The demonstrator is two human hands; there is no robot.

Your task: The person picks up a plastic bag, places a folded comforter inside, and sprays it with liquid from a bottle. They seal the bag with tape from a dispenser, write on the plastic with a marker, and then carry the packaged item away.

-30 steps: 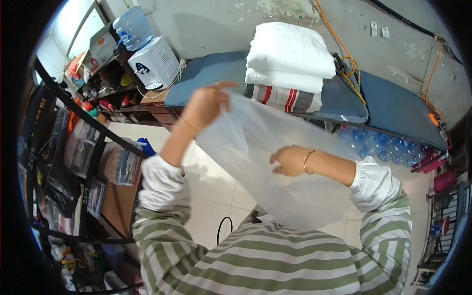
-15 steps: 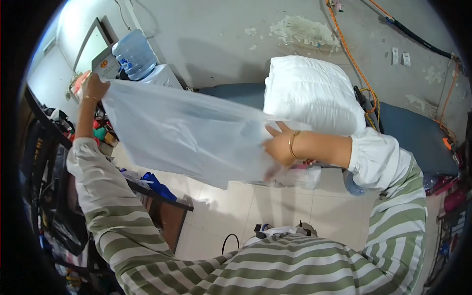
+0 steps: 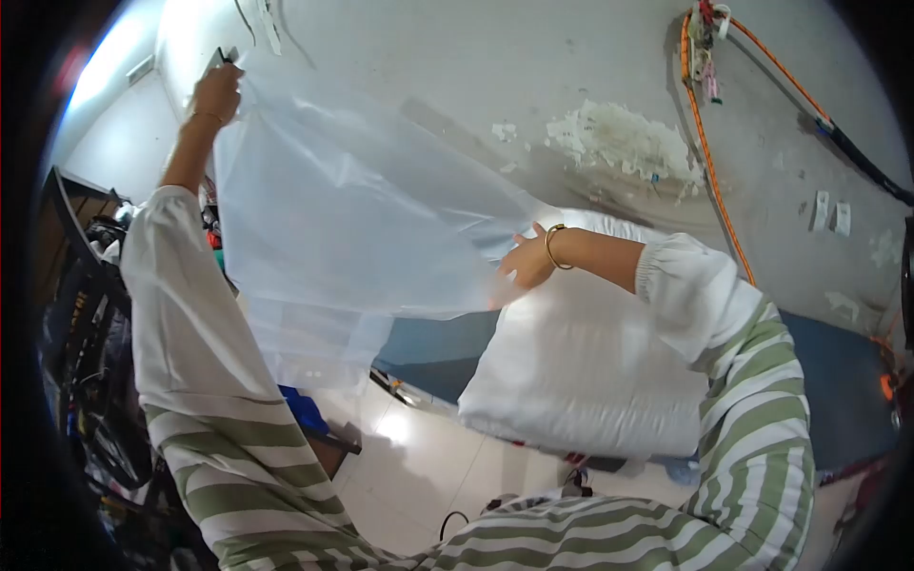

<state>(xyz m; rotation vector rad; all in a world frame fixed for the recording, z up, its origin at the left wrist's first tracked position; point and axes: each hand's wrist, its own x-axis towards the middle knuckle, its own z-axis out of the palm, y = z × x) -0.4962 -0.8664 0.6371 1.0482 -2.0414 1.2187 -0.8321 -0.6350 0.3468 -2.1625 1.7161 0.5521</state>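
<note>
A large translucent plastic bag (image 3: 333, 200) stretches between my two hands, raised in front of the wall. My left hand (image 3: 217, 92) is high at the upper left, closed on the bag's top corner. At the bag's right end is my right hand (image 3: 526, 262), gripping the plastic with its thumb side while some fingers stick out. A gold bangle circles that wrist. Beneath my right forearm lies a thick white folded quilt (image 3: 590, 362), partly covered by the arm and sleeve. The lower part of the bag hangs down at the left, and objects behind it show only faintly.
The quilt rests on a dark blue padded bench (image 3: 433, 347) along the stained wall (image 3: 457, 86). An orange rope (image 3: 709, 152) hangs from the wall at right. Cluttered dark bags (image 3: 105, 381) fill the left side. A blue item (image 3: 305, 409) lies near a brown board's edge.
Both hands have risen in the view, the left one most, lifting and spreading the bag higher. The view has shifted, so the quilt sits lower, and the water dispenser is now out of sight.
</note>
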